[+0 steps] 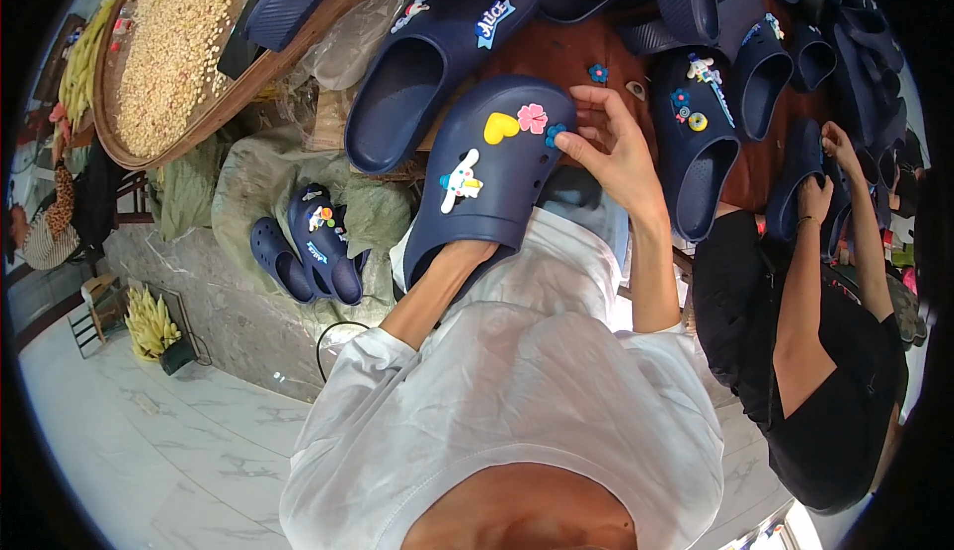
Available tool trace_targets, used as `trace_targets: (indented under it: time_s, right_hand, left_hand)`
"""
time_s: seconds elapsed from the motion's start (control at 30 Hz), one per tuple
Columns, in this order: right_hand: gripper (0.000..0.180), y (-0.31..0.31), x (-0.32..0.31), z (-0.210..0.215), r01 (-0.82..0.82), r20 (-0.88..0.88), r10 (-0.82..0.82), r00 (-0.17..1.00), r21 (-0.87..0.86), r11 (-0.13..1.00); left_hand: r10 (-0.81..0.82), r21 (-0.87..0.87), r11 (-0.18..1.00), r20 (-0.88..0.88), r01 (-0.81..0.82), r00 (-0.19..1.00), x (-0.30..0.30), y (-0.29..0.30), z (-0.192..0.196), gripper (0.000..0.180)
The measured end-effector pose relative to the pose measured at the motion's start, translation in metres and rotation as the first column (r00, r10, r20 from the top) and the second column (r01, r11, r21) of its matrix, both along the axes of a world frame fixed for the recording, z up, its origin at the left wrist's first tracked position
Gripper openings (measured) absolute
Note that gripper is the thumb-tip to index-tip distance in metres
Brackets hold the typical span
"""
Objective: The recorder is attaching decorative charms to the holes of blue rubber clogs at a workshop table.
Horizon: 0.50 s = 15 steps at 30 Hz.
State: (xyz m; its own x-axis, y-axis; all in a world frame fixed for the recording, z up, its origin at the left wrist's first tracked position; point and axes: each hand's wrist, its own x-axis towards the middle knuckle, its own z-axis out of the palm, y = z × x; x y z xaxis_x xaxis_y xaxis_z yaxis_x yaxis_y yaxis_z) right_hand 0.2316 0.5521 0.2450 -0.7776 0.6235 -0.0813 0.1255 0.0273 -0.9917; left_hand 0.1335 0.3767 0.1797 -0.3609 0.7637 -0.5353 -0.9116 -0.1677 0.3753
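Observation:
A navy clog [477, 177] is raised in front of my chest, toe pointing away. My left hand [469, 255] is inside it through the heel opening and carries it; the fingers are hidden in the shoe. On its upper sit a yellow heart charm [501, 129], a pink flower charm [532, 119] and a white character charm [461, 182]. A blue flower charm [555, 135] is at the edge near the toe. There my right hand [608, 148] has its thumb pressed on this charm, with the other fingers curled beyond the clog's rim.
Decorated navy clogs [696, 143] lie across the brown surface [542, 53], beside a loose blue flower charm [597, 73]. Smaller clogs [316, 242] rest on sacking to the left. A wooden tray of grains [184, 53] stands far left. At right, a person in black [835, 381] handles another clog.

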Motion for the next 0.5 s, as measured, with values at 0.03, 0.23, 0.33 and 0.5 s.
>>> trace_targets:
  time_s: [0.03,0.23,0.33,0.5]
  right_hand:
    - [0.053,0.001,0.0,-0.001,-0.056,-0.023,0.055,0.998,-0.034,0.998]
    - [0.057,0.003,-0.004,-0.001,-0.12,-0.031,0.117,0.993,-0.137,0.983]
    - [0.057,-0.006,-0.009,-0.015,-0.067,-0.06,0.06,0.996,-0.123,0.99]
    - [0.046,-0.021,-0.012,-0.018,0.078,0.027,-0.083,0.996,0.17,0.982]
  left_hand:
    - [0.001,0.002,1.0,0.001,-0.001,1.0,0.003,-0.012,0.003,0.039]
    - [-0.017,0.019,1.0,0.008,0.017,1.0,-0.003,-0.017,0.004,0.038]
    - [-0.033,0.034,0.999,0.013,0.033,0.999,-0.006,-0.016,0.004,0.038]
    - [-0.052,0.054,0.997,0.014,0.051,0.999,-0.008,0.003,0.002,0.037]
